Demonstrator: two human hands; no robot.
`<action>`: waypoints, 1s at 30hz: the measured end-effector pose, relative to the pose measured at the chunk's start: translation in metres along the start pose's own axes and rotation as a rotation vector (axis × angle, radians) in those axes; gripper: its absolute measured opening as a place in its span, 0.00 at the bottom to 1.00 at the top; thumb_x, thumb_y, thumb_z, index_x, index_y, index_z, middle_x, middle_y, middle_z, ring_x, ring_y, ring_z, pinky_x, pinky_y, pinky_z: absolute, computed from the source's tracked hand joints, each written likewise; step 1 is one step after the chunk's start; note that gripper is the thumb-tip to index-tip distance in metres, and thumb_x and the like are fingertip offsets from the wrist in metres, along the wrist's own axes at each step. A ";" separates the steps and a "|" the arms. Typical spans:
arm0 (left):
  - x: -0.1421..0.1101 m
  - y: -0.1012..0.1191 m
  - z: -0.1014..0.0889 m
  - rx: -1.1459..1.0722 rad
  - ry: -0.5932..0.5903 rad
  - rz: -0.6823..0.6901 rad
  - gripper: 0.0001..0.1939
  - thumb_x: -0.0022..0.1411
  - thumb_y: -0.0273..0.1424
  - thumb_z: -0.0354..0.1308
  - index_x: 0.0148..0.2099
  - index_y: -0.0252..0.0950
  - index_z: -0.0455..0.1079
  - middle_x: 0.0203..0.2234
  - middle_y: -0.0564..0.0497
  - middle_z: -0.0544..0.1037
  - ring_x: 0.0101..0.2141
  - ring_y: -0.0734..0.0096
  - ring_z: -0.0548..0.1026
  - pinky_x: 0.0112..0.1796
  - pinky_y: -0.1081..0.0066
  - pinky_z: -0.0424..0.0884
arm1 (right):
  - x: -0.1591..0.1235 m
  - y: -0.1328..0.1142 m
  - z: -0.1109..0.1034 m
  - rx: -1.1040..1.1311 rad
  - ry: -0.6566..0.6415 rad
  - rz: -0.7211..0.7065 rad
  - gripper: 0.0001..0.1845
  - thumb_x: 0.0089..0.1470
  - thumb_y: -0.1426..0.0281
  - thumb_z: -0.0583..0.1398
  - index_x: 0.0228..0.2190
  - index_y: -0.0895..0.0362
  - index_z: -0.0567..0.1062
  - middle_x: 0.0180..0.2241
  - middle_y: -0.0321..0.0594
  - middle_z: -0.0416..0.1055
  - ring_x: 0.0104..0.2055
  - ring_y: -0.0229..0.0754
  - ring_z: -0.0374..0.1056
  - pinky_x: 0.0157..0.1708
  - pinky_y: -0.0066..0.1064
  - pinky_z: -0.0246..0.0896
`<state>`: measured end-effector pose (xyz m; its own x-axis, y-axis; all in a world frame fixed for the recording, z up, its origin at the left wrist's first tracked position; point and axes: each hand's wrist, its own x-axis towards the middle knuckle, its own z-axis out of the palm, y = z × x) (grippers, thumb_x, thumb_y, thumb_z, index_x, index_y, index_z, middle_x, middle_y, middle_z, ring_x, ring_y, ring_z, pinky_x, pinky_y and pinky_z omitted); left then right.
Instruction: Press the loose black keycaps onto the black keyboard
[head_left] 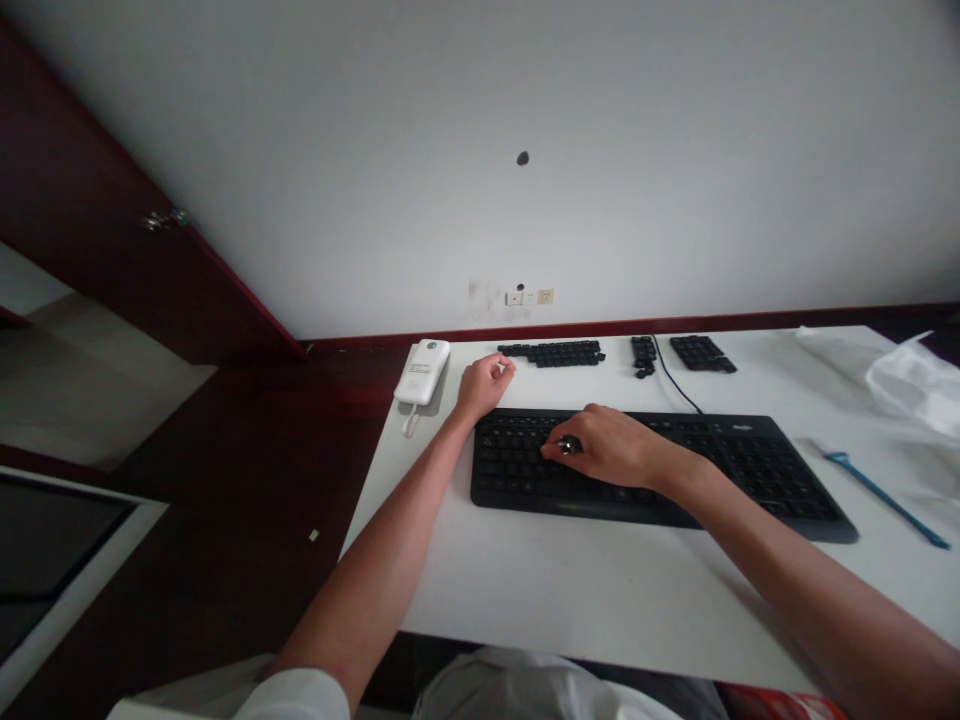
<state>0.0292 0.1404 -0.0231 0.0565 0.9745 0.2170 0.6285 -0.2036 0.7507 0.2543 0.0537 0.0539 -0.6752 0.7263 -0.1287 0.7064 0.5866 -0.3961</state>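
In the head view, the keyboard [517, 480], long axis roughly along the tabletop's [525, 590] front edge, lies under the right hand [611, 445], whose grip pinches a shiny thing [571, 444], while the left hand [484, 386], grip unclear, curls beside keycaps [566, 354] near the back edge.

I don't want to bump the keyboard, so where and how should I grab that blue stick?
Probably best to pinch the blue stick mid-shaft, coming down from above on its near side. It's slim, straight and lies flat on the table, with its shaft uncovered. The keyboard sits to its left and the white bag on its far side.
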 end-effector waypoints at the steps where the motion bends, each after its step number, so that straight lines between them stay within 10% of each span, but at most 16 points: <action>1: 0.000 0.000 0.000 -0.001 0.001 0.001 0.12 0.65 0.38 0.56 0.38 0.37 0.78 0.17 0.59 0.64 0.22 0.75 0.61 0.29 0.72 0.54 | 0.000 0.000 -0.001 -0.006 0.000 0.008 0.16 0.66 0.61 0.58 0.41 0.49 0.87 0.36 0.41 0.85 0.36 0.50 0.80 0.36 0.35 0.65; 23: -0.001 -0.001 0.000 -0.014 0.007 0.007 0.13 0.66 0.40 0.57 0.37 0.37 0.77 0.17 0.59 0.64 0.22 0.75 0.60 0.30 0.72 0.54 | 0.002 0.000 0.003 0.020 -0.004 -0.041 0.17 0.66 0.60 0.58 0.37 0.49 0.86 0.33 0.40 0.84 0.31 0.46 0.77 0.33 0.33 0.61; 30: -0.001 -0.004 0.002 -0.018 0.020 0.022 0.14 0.67 0.41 0.56 0.39 0.37 0.77 0.19 0.58 0.66 0.23 0.75 0.62 0.30 0.72 0.55 | -0.006 -0.022 0.002 0.262 0.350 -0.175 0.25 0.65 0.56 0.59 0.20 0.55 0.71 0.16 0.32 0.63 0.19 0.34 0.55 0.24 0.30 0.52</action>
<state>0.0284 0.1402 -0.0275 0.0546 0.9676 0.2464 0.6131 -0.2273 0.7566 0.2426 0.0356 0.0613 -0.6354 0.7280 0.2574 0.4804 0.6337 -0.6063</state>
